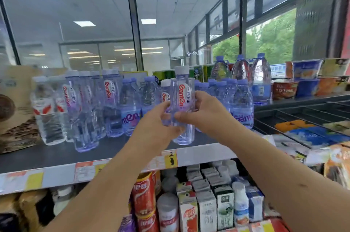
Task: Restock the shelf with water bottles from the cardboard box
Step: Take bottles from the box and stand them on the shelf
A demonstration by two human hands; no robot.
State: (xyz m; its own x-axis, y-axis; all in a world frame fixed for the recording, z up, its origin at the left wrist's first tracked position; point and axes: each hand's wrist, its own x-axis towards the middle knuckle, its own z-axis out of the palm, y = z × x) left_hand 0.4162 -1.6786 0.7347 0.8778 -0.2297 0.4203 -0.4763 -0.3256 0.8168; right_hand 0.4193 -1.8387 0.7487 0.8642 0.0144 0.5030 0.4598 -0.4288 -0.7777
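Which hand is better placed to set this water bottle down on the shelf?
Probably the right hand: its fingers wrap the water bottle at mid-height, while the left hand grips lower, nearer the base and the shelf.

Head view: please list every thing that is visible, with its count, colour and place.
held bottle: one, clear, white cap, upright over shelf front.
shelf: one, dark, centre.
shelf bottles: many, clear, white or blue caps, behind it.
large bottles: three, clear, blue caps, back right.
noodle bowls: several, orange and blue, far right.
cans: some, red, below shelf.
cartons: several, mostly white, below shelf.
left hand: one, grips held bottle.
right hand: one, grips held bottle.
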